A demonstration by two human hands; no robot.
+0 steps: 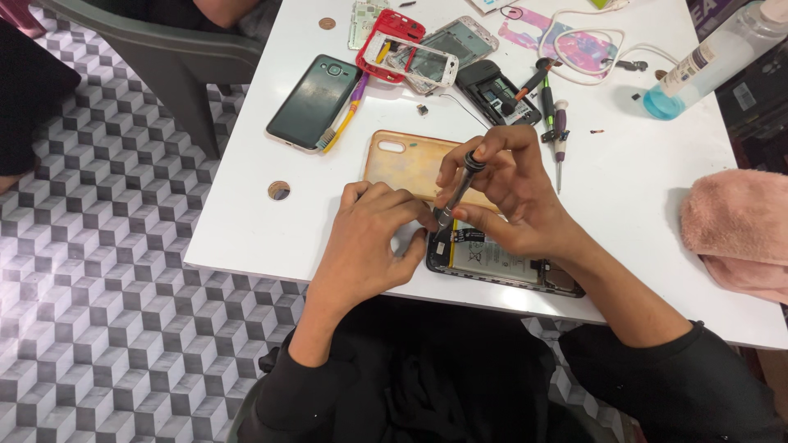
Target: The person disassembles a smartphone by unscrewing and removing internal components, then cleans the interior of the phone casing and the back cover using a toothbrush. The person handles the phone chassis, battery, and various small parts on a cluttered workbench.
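The right hand (509, 193) pinches a slim black-and-silver precision screwdriver (458, 187) between thumb and fingers, its tip down on the opened black smartphone with exposed battery (501, 264), which lies at the near edge of the white table (640, 189); the left hand (369, 238) is curled, fingertips pressing on the phone's left end (nothing gripped in it); just behind the hands lies a tan plastic phone back cover (402, 162); farther back a dark smartphone lying face down (313, 102) and a red phone frame (392, 41); a pink cloth (735, 230) sits at the right
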